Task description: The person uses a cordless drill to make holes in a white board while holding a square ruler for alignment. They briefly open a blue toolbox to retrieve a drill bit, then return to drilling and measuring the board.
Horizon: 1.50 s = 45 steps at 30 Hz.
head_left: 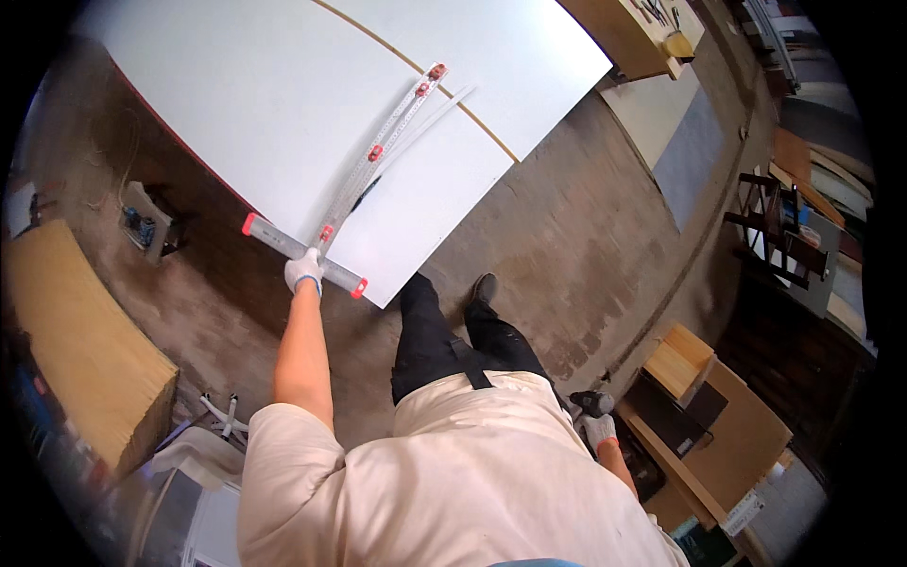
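My left hand (304,269), in a white glove, is closed around a T-square (351,191) where its long blade meets the crossbar. The blade lies across a large white panel (274,104), with red clips along it and red caps on the crossbar ends. Next to the blade is a thin dark sliver (364,196) that I cannot make out. Low at my right side, my right hand (599,431), also gloved, is closed on a dark handheld power tool (592,403); its exact kind and my fingers are partly hidden.
A brown strip (378,42) crosses the white panel. Stacked tan boards (80,340) stand at left. On the right are a wooden box (680,364) on a cart, a dark stool (779,231) and leaning sheets. A wooden bench (633,38) holds tools at the far right.
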### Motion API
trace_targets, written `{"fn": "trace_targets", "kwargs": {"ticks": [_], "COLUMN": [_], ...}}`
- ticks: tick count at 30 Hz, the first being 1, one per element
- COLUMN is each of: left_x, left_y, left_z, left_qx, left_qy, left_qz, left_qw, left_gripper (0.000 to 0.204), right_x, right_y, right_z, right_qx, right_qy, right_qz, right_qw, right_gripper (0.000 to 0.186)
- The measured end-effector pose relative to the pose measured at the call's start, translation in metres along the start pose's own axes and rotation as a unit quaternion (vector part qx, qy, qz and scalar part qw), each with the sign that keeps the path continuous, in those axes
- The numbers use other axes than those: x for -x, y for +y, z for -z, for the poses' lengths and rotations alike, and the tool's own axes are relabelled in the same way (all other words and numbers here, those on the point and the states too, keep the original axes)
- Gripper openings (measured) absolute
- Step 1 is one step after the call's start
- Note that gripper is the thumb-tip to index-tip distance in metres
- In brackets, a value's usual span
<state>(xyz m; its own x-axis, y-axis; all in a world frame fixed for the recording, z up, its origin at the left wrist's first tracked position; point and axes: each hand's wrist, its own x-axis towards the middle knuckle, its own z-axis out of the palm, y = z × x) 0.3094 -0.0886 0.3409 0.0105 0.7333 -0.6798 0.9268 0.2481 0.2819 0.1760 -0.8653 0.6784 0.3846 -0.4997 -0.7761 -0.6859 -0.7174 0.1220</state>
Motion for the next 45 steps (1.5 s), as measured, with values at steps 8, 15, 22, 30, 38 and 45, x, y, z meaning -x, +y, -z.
{"fn": "trace_targets", "kwargs": {"ticks": [8,15,22,30,38,45], "left_x": [0.166,0.289,0.431,0.470,0.488,0.543], "left_y": [-0.003,0.000,0.028,0.086,0.197,0.283], "left_z": [0.025,-0.050,-0.147,-0.252,-0.382,-0.444], "left_qx": [0.355,0.462,0.554,0.685,0.720,0.738], "left_qy": [-0.066,-0.120,-0.182,-0.187,-0.145,-0.083], "left_qz": [0.062,0.106,0.115,0.104,0.142,0.206], "left_qw": [0.931,0.872,0.804,0.696,0.664,0.637], "left_gripper": [0.023,0.014,0.005,0.014,0.016,0.028], "right_x": [-0.090,-0.264,-0.372,-0.527,-0.612,-0.565], "right_y": [0.055,0.080,0.063,0.021,-0.030,-0.198], "right_z": [-0.001,0.034,0.186,0.290,0.423,0.643], "right_qx": [-0.086,-0.027,0.003,-0.083,0.075,0.072], "right_qy": [-0.040,-0.064,-0.013,0.066,0.093,0.067], "right_qz": [0.108,0.201,0.200,0.365,0.275,0.198], "right_qw": [0.990,0.977,0.980,0.925,0.954,0.975], "right_gripper": [0.030,0.033,0.032,0.014,0.036,0.039]}}
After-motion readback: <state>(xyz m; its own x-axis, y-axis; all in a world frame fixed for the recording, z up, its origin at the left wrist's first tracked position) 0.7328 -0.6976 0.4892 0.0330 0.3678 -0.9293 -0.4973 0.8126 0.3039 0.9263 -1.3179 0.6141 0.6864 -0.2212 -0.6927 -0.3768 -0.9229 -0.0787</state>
